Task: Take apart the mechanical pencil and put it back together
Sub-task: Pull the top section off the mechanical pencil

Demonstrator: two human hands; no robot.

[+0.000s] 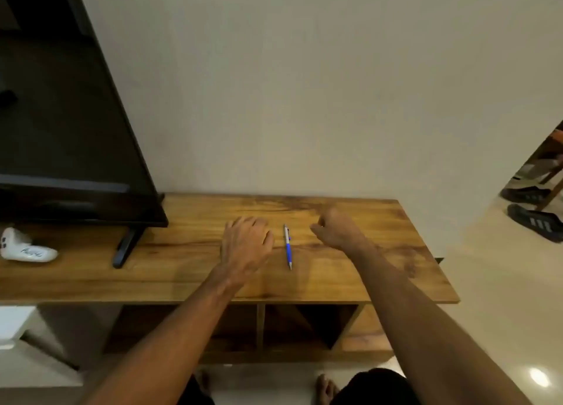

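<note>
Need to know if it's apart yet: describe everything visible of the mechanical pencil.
The mechanical pencil looks whole: a slim barrel, silvery on the far half with a clip, blue on the near half, ending in a metal tip pointing toward the person. It lies flat on the wooden table, between the left hand and right hand; neither touches it.

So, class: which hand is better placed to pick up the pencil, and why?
Left, probably. The left hand is palm down with its fingers close beside the pencil. The right hand sits a little farther off, fingers curled. Neither holds anything.
</note>
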